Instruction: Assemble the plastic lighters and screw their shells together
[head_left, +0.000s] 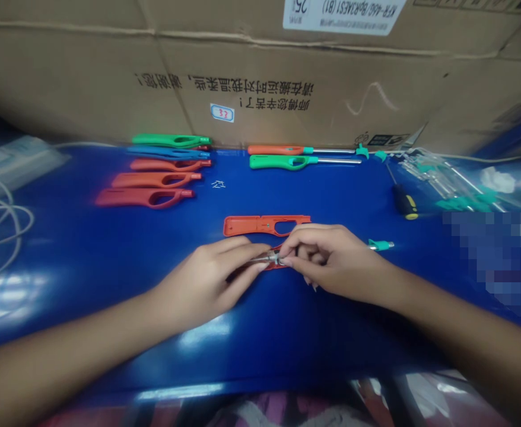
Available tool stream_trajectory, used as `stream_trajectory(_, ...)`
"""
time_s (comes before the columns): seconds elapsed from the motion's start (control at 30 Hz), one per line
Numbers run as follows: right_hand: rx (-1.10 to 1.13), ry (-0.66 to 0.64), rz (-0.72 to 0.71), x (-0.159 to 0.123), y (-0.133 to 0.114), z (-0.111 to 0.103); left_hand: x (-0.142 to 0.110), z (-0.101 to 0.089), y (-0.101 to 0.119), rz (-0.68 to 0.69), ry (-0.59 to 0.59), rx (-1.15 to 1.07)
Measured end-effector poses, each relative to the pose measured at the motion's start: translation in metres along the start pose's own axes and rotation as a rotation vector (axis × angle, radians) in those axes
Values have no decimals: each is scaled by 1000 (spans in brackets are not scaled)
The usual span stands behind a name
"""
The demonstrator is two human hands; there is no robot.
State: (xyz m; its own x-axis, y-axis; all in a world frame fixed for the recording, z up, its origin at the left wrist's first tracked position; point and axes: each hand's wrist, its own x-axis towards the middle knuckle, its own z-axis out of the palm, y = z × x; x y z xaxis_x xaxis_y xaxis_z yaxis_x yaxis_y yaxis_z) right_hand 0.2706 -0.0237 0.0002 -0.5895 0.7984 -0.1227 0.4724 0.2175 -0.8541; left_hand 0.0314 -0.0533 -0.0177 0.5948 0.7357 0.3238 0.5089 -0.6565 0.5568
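Between my two hands is a small greyish lighter part (269, 258), perhaps a valve or igniter piece; its exact kind is too small to tell. My left hand (213, 273) pinches its left end between thumb and forefinger. From the other side, my right hand (332, 258) has its thumb and forefinger closed at the part's right end. Below the fingers lies an orange lighter shell half (277, 266), mostly covered. Another orange shell half (245, 225), hollow side up, rests just beyond the hands. A teal piece with a metal end (380, 245) shows past my right hand.
Several coloured lighter bodies (153, 180) lie in a row at the back left. Two long-necked lighters (282, 161), small screws (218, 184), a screwdriver (405, 201) and a bag of metal tubes (447, 178) lie further back. A cardboard box (109, 89) walls off the far side; white cable (18, 225) coils left.
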Motion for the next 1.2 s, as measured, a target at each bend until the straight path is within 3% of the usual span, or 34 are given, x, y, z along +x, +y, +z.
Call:
stream_trajectory(0.2, -13, 28, -12, -1, 0, -1, 5, -2, 2, -52, 30, -32)
stream_trajectory(0.9, -143, 100, -230, 0, 4, 4, 2, 1, 1, 12, 5, -111)
stream_trajectory(1.2, -251, 136, -264, -2, -3, -7, 1, 1, 1, 20, 89, -33)
